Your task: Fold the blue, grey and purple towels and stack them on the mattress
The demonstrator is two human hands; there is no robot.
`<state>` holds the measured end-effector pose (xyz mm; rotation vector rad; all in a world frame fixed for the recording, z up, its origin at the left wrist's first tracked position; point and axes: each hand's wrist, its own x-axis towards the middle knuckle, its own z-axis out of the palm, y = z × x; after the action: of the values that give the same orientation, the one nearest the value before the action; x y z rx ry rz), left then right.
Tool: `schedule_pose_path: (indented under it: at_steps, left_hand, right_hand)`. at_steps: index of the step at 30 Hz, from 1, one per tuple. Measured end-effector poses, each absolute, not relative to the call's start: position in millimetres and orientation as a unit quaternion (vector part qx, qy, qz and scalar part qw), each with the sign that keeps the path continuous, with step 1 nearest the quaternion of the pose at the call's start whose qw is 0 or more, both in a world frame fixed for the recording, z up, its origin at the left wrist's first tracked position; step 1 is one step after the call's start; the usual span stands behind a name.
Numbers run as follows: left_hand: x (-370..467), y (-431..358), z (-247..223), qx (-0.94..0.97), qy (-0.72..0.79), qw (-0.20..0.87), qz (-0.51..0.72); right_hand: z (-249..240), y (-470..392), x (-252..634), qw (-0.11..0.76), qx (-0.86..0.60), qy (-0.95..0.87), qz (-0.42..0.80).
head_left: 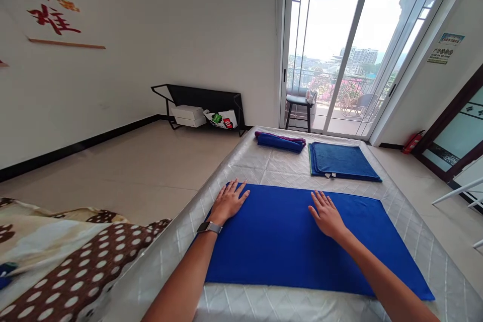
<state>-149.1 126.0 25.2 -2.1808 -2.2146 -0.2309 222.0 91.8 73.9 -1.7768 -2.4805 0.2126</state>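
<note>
A pale quilted mattress (264, 163) carries the work; low at the left edge of the view lies a brown-and-cream polka-dot blanket (86, 266), beside the mattress; the bright blue cloth (271, 246) is spread on the mattress nearest the person, a broad, nearly smooth four-sided sheet; beyond it, to the right, sits a folded dark blue towel (343, 158); to the left of that is a narrow blue bundle (281, 143) with a maroon edge.

The left hand (228, 202) lies palm down at the cloth's far left corner, fingers fanned, gripping nothing that shows; the right hand (326, 215) rests flat on the cloth right of its middle, fingers close together, thumb apart, likewise gripping nothing; smallest is the wristband (209, 228) on the left wrist.

The cloth looks light, soft and thin, unlikely to break but apt to wrinkle or slide under a push; it should be best taken by two corners of one edge, pinched between thumb and fingers.
</note>
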Motion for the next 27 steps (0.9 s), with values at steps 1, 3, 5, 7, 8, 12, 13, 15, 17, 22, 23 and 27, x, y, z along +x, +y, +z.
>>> schedule_pose_path:
  at_steps: [1, 3, 5, 7, 8, 12, 13, 15, 17, 22, 23, 27]
  left_hand:
    - [-149, 126, 26, -0.699, -0.711, 0.011, -0.075]
    - [-148, 125, 26, -0.698, -0.712, 0.006, -0.076]
    - [-148, 125, 26, -0.697, -0.713, 0.002, -0.077]
    - [-149, 125, 24, -0.696, -0.713, 0.000, -0.081]
    - [-149, 125, 23, -0.696, -0.713, 0.002, -0.084]
    - [-150, 125, 22, -0.698, -0.710, 0.009, -0.090]
    - [-150, 125, 23, -0.698, -0.711, 0.007, -0.089]
    - [-150, 124, 25, -0.697, -0.713, -0.001, -0.083]
    - [-150, 124, 26, -0.695, -0.714, -0.007, -0.081]
    - [-151, 125, 23, -0.701, -0.708, 0.004, -0.085]
    - [-151, 125, 22, -0.703, -0.706, 0.008, -0.085]
    - [-149, 126, 23, -0.698, -0.711, 0.015, -0.081]
  right_hand:
    - [70, 96, 223, 0.039, -0.585, -0.807, 0.069]
    - [62, 103, 242, 0.033, -0.604, -0.794, 0.062]
    - [54, 108, 280, 0.024, -0.637, -0.769, 0.050]
    - [49, 111, 327, 0.012, -0.678, -0.734, 0.034]
    - [47, 112, 352, 0.008, -0.701, -0.713, 0.024]
    - [41, 114, 423, 0.004, -0.761, -0.649, 0.004]
    - [39, 114, 431, 0.007, -0.765, -0.644, 0.002]
    - [35, 114, 438, 0.017, -0.766, -0.643, -0.004]
    - [33, 115, 436, 0.025, -0.766, -0.642, -0.006]
    - [37, 113, 427, 0.018, -0.771, -0.636, 0.001]
    - [40, 112, 426, 0.013, -0.773, -0.634, 0.001]
    - [54, 111, 417, -0.018, -0.779, -0.625, -0.047]
